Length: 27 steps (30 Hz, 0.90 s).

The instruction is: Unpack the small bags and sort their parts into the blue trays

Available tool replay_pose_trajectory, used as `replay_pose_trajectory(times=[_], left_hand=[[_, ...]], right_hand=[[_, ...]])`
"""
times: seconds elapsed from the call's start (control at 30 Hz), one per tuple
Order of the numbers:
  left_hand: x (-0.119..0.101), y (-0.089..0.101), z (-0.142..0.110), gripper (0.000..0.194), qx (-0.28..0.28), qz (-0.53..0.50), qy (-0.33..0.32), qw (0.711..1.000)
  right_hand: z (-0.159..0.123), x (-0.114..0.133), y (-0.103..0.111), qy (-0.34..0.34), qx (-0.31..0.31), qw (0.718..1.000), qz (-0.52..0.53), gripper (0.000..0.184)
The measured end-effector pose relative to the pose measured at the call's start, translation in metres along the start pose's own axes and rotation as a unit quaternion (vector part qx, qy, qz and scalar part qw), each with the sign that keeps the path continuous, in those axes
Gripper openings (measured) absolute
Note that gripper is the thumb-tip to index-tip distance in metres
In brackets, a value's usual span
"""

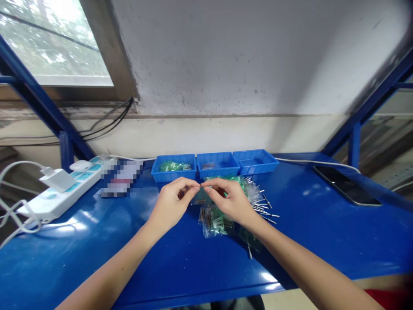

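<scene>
My left hand point(177, 196) and my right hand point(228, 197) meet above the middle of the table, thumbs and forefingers pinched with the tips almost touching. Between them hangs a small clear plastic bag point(199, 201) with thin brownish pieces in it; the fingers appear to pinch its upper edge. Just below lie more small clear bags point(215, 223) holding brown and pale pin-like pieces. Beside and partly behind my right hand is a pile of silvery rivet-like pins point(266, 210) with green-tinted plastic bags, partly hidden by the hand and forearm.
Behind my hands stand three blue trays: the left tray point(174, 175) holds green-tinted bags, the middle tray point(217, 171) a few small pieces, beside the right tray point(256, 168). A phone point(346, 185) lies right on the blue table point(322, 241); a power strip point(61, 200) with cables lies left.
</scene>
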<state>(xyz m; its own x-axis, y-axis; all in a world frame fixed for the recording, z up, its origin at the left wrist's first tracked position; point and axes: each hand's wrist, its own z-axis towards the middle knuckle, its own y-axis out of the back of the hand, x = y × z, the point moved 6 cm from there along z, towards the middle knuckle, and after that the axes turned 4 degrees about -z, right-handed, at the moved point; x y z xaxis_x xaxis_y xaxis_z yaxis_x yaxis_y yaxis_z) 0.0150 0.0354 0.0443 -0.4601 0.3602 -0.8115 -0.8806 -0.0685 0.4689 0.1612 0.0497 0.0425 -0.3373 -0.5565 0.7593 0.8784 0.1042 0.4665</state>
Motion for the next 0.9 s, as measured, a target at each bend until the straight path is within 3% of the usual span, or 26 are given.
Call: replay_pose_trajectory(times=[0.4,0.67,0.9], left_hand=[[0.003,0.002,0.001,0.016,0.01,-0.004,0.016,1.0],[0.009,0.006,0.003,0.019,-0.003,-0.126,0.075,0.989],[0.004,0.005,0.001,0.014,0.007,-0.142,0.065,0.988]], right_hand=[[0.0,-0.009,-0.002,-0.053,-0.007,0.998,0.025,0.021],[0.0,-0.009,0.0,-0.066,-0.004,0.994,0.081,0.019],[-0.001,-0.007,0.002,-0.073,-0.022,0.991,0.11,0.02]])
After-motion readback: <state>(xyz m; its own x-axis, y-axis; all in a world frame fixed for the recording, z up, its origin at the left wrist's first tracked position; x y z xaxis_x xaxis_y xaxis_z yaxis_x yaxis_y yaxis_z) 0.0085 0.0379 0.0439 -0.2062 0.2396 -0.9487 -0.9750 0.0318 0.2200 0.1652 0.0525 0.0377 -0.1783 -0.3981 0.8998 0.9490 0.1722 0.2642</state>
